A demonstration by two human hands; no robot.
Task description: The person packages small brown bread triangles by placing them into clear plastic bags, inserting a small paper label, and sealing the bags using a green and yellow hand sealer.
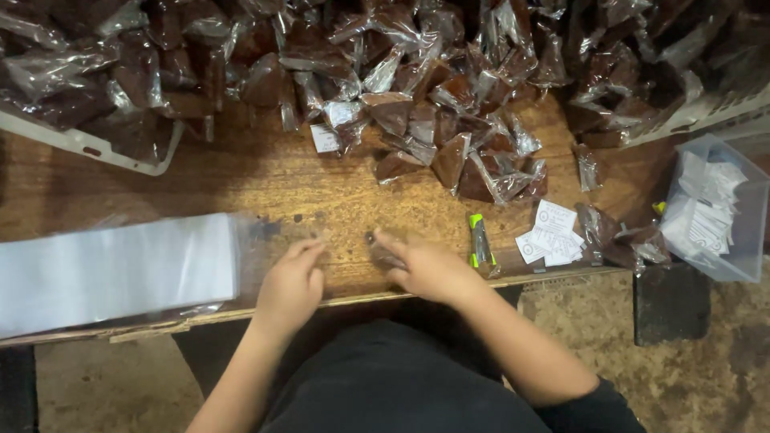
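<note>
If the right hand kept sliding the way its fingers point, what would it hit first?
The right hand points up-left across the wooden table. Bare wood comes first, then probably the small white label by the wrapped brown pieces; depth is unclear.

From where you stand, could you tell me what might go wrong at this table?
The lighter lies close beside the right hand, so a sweep could knock it off the table edge. The paper slips sit loose near that edge too. The heaped packets could slide toward the hands.
</note>
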